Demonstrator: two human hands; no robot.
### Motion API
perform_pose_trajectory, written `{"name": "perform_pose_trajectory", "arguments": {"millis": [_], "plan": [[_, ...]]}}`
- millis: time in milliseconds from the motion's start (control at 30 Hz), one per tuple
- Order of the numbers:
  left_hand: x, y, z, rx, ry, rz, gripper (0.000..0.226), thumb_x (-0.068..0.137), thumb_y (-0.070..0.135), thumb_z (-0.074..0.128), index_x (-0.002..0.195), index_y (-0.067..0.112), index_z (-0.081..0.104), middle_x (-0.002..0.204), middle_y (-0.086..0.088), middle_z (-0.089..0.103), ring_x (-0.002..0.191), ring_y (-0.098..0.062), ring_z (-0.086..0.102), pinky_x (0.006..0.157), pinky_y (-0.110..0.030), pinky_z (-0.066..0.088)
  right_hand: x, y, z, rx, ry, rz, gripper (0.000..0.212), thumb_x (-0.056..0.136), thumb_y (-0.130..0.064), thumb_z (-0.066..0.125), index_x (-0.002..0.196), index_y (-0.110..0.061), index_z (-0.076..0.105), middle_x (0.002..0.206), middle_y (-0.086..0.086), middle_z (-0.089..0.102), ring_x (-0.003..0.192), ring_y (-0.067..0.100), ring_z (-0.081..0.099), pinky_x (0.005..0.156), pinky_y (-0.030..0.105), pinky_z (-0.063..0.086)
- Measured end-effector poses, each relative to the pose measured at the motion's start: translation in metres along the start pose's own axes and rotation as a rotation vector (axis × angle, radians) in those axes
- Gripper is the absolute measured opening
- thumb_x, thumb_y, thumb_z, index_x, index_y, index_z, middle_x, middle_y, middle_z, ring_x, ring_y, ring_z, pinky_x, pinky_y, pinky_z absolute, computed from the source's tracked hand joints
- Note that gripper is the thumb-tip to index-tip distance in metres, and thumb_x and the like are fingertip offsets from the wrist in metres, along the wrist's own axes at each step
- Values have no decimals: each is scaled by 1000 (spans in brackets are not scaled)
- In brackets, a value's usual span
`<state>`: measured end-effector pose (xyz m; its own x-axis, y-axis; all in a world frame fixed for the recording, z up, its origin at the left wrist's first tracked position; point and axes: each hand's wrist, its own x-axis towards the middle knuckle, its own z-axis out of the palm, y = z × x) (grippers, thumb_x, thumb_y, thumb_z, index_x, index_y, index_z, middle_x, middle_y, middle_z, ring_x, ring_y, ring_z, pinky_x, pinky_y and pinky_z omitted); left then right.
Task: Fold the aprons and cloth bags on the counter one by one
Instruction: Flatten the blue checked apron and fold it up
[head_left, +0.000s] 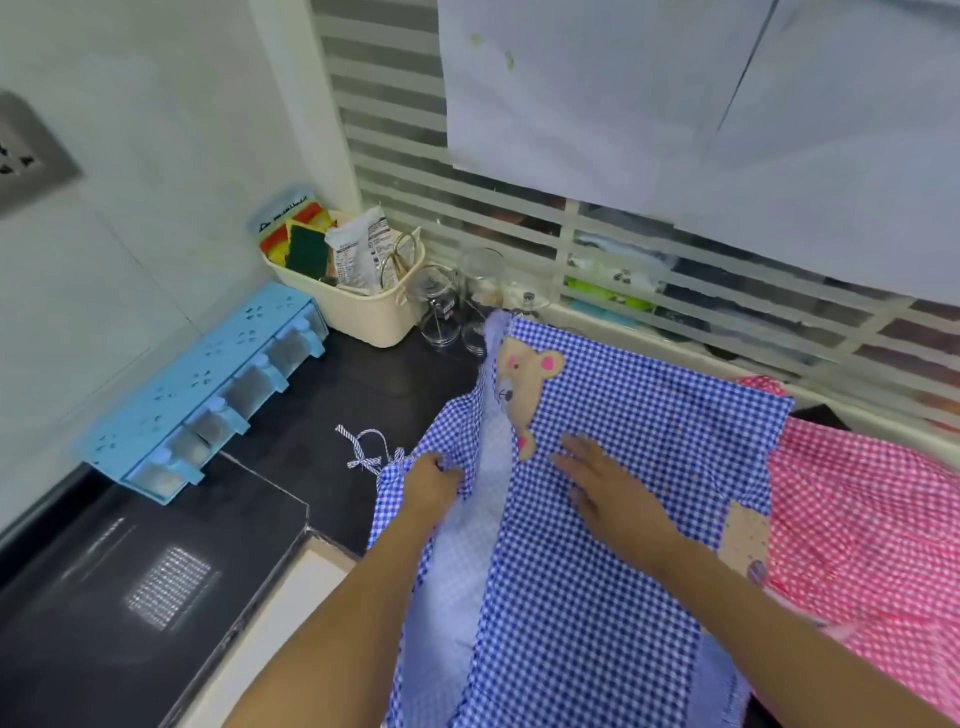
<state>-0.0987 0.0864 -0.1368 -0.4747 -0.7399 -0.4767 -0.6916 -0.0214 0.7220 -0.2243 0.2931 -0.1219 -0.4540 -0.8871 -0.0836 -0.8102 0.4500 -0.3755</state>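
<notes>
A blue-and-white checked apron (623, 545) with a bear patch lies spread on the black counter (322, 415), its right part folded over the pale inner side. My left hand (431, 480) grips the apron's left edge, near its knotted tie string (363, 447). My right hand (605, 486) lies flat, fingers straight, pressing on the folded blue layer just below the bear patch. A pink checked apron (857, 519) lies under and to the right of the blue one.
A cream basket (363, 306) of sponges and packets stands at the back, with glass jars (457, 301) beside it. A light blue spice rack (208, 384) sits along the left wall. A dark cooktop (130, 582) fills the near left. A barred window runs behind.
</notes>
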Motion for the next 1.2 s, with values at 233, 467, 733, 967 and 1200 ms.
{"name": "perform_pose_trajectory", "arguments": {"millis": [233,467,733,967,1200], "plan": [[-71,-12,16,607,218,549,71,64,75,57,101,15,63,92,0,60,86,-22,58,73,-38,48,5,-8,36,-220,-298,119,111,48,-94,-19,143,-36,-24,147,-5,-35,133,21,-36,110,53,-19],[-93,-51,30,890,10,249,63,89,27,55,142,7,27,135,-12,40,122,-28,43,94,-34,41,7,-13,38,-286,-321,217,129,31,-82,-42,148,-31,-19,143,-4,-37,130,21,-36,109,60,-14],[-45,-62,-78,319,153,-13,14,82,2,57,70,1,63,76,-20,64,74,-26,56,64,-30,35,-6,-8,36,-254,-309,244,114,38,-87,-36,137,-29,-31,143,-6,-35,142,28,-25,111,60,-12],[-53,-67,-97,357,352,115,51,81,-9,52,130,6,52,130,-16,49,118,-33,48,98,-41,41,-20,-1,28,-195,-307,365,86,86,-74,29,149,-36,-16,156,-5,-25,143,28,-24,113,59,-8],[-99,-78,13,625,-190,172,99,85,67,48,152,24,-10,157,-2,-21,144,-36,-20,113,-59,-3,-43,9,29,-203,-308,488,81,85,-75,20,148,-38,-15,157,-6,-23,144,30,-20,112,59,-5]]}}
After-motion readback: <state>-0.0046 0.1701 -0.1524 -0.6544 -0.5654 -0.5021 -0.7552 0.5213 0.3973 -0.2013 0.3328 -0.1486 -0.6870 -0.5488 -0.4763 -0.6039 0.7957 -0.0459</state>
